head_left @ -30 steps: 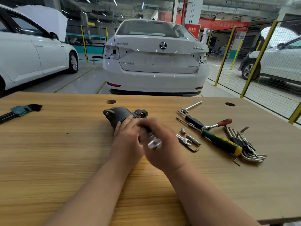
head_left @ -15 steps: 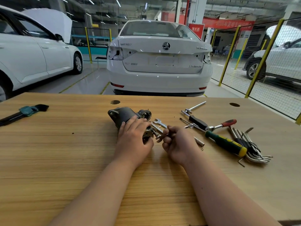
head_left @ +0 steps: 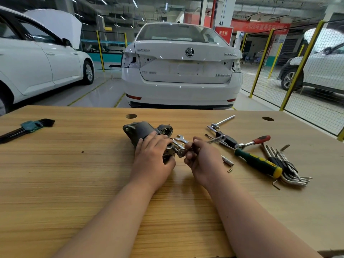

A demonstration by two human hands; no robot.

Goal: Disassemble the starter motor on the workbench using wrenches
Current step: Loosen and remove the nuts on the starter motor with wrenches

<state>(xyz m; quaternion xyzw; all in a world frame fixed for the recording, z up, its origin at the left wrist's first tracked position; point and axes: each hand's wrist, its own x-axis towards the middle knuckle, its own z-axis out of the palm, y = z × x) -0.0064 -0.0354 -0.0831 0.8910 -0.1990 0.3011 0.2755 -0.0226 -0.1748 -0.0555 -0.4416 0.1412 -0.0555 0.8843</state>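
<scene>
On the bench [head_left: 74, 183], left hand [head_left: 154, 161] with fingers wrapped over starter motor [head_left: 143, 130], right hand [head_left: 202, 162] with fingers clamped on wrench [head_left: 181, 152]

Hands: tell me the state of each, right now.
Left hand: curled over the starter motor, gripping it.
Right hand: closed on a wrench at the motor's end.

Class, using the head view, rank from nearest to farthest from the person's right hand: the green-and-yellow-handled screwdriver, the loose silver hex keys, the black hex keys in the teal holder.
1. Green-and-yellow-handled screwdriver, just right of the right hand.
2. Loose silver hex keys, farther right.
3. Black hex keys in the teal holder, far left of the bench.
</scene>
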